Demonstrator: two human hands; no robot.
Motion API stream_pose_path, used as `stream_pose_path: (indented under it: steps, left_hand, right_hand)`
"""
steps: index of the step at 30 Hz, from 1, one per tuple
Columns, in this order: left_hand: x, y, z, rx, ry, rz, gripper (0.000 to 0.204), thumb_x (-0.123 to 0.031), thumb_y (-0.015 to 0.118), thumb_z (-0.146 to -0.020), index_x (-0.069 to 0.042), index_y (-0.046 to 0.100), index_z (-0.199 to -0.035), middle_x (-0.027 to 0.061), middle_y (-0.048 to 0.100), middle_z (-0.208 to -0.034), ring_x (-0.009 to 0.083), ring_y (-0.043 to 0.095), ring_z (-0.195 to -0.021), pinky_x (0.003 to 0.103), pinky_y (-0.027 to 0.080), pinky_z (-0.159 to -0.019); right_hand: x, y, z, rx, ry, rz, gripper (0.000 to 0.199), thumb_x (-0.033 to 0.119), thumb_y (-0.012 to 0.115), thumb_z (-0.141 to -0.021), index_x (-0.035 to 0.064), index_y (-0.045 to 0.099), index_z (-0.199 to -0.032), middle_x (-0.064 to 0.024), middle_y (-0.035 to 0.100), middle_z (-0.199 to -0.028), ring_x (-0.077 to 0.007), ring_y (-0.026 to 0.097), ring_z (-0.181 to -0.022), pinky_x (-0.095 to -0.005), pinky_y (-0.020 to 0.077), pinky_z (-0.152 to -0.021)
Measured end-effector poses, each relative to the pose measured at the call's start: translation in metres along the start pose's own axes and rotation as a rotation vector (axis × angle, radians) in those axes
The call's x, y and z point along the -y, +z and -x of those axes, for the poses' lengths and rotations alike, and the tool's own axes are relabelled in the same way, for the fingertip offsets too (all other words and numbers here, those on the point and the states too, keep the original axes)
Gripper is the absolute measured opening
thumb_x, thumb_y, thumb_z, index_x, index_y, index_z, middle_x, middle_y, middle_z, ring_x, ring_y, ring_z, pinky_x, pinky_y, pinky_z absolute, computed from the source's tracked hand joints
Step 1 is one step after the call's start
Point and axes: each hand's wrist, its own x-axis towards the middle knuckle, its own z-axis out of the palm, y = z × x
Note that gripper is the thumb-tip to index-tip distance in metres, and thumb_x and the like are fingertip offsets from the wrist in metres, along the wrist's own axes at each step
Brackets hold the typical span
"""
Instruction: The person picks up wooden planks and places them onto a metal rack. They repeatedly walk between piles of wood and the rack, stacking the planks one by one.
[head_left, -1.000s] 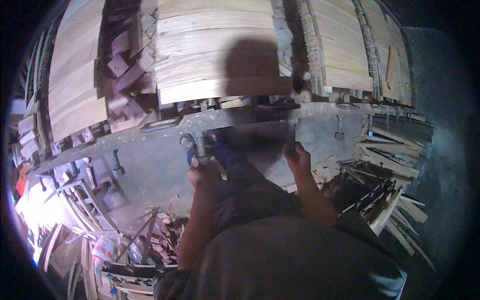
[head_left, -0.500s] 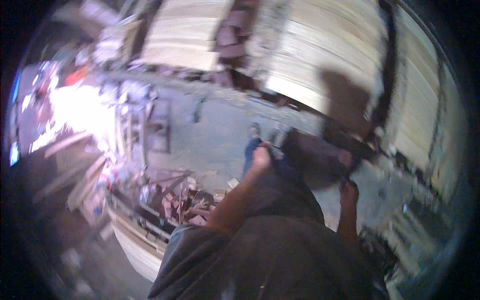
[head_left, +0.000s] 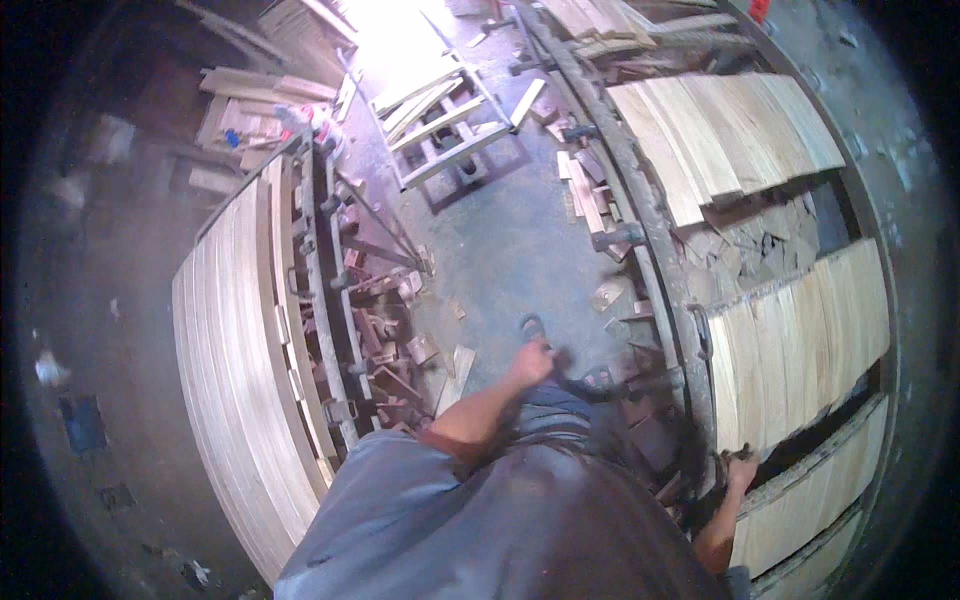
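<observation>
My left hand is closed in front of my body, above the floor and my feet. What it grips, if anything, is too dark to make out. Low on the right, my right hand is closed at the metal rail of a rack, against a dark metal part. Its fingers are partly hidden, and the thing in them cannot be named. Just beyond that hand lies a panel of pale wooden boards set edge to edge. Another board panel lies nearer, beside my right forearm.
A farther board panel lies on the same rack, whose rail carries clamps. To my left stands another rack with a long board panel. Wood offcuts litter its foot. Ahead is a metal cart with wooden strips.
The view has turned, so the racked panels that were ahead now lie on my right. My right hand has come to the rack's rail. My left hand stays closed before my body.
</observation>
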Motion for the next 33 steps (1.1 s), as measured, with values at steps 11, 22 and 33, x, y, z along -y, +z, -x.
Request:
stream_pose_path:
  steps: [11,22,33]
  left_hand:
    - [0.166,-0.122,0.167,-0.353,-0.582,0.06,0.053,-0.028,0.063,-0.085,0.005,0.059,-0.127,0.026,0.065,-0.118,0.0366,0.062,-0.113,0.039,0.047,-0.099]
    - [0.25,-0.082,0.192,-0.331,-0.606,0.383,0.055,-0.027,0.061,-0.088,0.003,0.053,-0.134,0.0263,0.063,-0.124,0.0357,0.06,-0.118,0.039,0.043,-0.102]
    - [0.089,-0.108,0.163,-0.171,-0.525,0.255,0.055,-0.023,0.063,-0.091,0.002,0.05,-0.137,0.024,0.068,-0.113,0.0296,0.067,-0.105,0.035,0.049,-0.094]
  right_hand:
    - [-0.028,0.009,-0.031,0.107,0.018,0.502,0.067,0.023,0.083,-0.067,-0.0062,0.046,-0.115,-0.0262,0.068,-0.097,-0.037,0.066,-0.092,-0.0431,0.0524,-0.083]
    - [-0.007,-0.004,-0.03,0.275,-0.106,1.08,0.115,0.057,0.071,-0.078,0.0065,0.0,-0.153,-0.0317,0.067,-0.103,-0.0451,0.066,-0.098,-0.051,0.0529,-0.083]
    - [-0.164,-0.016,-0.114,0.424,-0.333,0.939,0.032,0.036,0.058,-0.088,0.006,0.069,-0.086,-0.0225,0.068,-0.092,-0.0315,0.067,-0.092,-0.0462,0.0526,-0.068]
